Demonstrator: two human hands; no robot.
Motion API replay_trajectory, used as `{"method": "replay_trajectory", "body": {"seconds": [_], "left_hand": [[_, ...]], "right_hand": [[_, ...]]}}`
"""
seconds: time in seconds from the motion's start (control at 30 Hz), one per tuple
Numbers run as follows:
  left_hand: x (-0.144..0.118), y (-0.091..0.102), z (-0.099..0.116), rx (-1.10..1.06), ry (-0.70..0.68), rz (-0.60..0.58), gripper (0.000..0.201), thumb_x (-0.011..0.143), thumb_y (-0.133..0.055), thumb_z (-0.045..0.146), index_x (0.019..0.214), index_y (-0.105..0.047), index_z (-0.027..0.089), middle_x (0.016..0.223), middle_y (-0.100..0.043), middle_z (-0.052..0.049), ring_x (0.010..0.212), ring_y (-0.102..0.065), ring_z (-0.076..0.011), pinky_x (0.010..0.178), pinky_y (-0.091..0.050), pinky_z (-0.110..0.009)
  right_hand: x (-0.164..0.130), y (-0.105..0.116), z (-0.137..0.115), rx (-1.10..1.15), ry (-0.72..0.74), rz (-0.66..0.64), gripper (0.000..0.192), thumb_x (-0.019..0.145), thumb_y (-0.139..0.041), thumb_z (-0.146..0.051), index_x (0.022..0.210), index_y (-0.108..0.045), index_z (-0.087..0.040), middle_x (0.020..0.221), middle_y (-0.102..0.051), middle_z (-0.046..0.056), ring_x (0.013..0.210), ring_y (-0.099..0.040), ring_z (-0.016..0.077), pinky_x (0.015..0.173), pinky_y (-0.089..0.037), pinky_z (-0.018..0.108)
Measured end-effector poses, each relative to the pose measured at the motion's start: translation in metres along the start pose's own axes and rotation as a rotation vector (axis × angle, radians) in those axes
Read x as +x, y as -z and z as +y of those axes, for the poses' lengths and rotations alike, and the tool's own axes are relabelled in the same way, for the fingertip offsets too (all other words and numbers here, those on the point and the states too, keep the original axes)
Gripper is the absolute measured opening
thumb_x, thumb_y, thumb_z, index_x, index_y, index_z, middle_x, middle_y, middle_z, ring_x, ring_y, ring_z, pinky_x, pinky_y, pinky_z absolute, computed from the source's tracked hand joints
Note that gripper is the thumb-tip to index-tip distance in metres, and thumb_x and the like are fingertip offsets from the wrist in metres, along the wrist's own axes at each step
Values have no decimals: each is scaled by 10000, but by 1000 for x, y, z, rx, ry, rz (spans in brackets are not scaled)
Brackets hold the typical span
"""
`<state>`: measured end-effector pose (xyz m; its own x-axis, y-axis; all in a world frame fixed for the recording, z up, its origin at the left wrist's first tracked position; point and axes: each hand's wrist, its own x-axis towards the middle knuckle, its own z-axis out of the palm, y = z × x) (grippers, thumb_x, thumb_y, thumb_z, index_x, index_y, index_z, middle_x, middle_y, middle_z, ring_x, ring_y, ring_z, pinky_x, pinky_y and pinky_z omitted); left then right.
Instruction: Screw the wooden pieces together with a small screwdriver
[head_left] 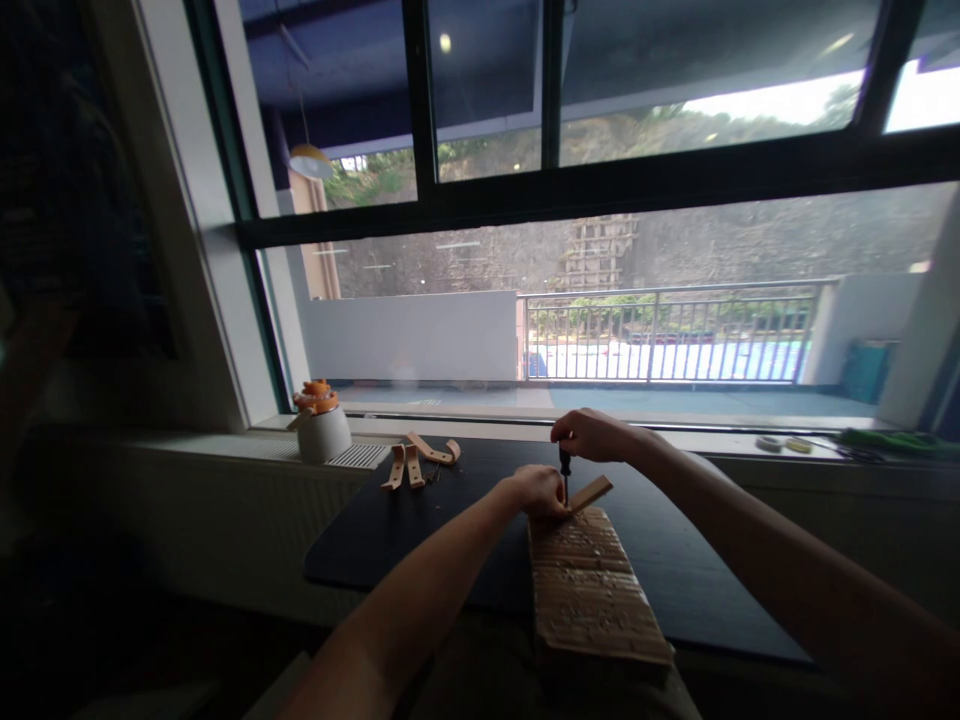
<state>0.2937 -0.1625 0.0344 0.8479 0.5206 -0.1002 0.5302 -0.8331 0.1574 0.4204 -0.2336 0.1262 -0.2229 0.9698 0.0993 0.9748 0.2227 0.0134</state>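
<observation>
Dark tabletop lies under a wide window, with daylight behind the work area.

Right hand: fingers curled shut around the top of a dark screwdriver, which stands upright, tip down between the two hands. Left hand: fingers pressed together, holding a small wooden strip down against the far end of a slatted wooden board. The strip lies tilted, its right end raised toward the right.

The board runs from the hands toward the near table edge and overhangs it.

Far left on the table lie several curved wooden pieces, well apart from the hands. Just left of them, on the sill, stands a white pot with an orange top. Far right on the sill lies a green object, too blurred to identify.
</observation>
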Motion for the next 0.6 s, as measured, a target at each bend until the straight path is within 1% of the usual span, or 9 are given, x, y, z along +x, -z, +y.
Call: {"method": "replay_trajectory", "body": {"seconds": [0.2,0.47,0.6], "left_hand": [[-2,3,3,4,5,-12,287,721,-618,463,805,-724,210,760,-692,-8,682,-616,-164,638,-467,-234],[-4,3,3,-10,12,-18,307,728,-599,484,810,-718,213,768,-702,-5,677,-625,-164,591,-449,-230],[-4,2,2,-12,14,-14,321,733,-593,502,821,-718,220,799,-711,-7,721,-640,-176,616,-459,-233]], "right_hand": [[2,-3,1,-31,-19,18,256,923,-573,-344,1112,-621,-177,1133,-632,65,932,-626,197,795,-533,394],[0,-9,2,-40,-42,69,257,927,-568,-345,1113,-617,-176,1130,-631,67,935,-625,198,802,-531,400],[-3,-7,3,-6,-29,73,253,929,-565,-345,1113,-619,-181,1125,-634,65,925,-627,193,796,-533,392]]}}
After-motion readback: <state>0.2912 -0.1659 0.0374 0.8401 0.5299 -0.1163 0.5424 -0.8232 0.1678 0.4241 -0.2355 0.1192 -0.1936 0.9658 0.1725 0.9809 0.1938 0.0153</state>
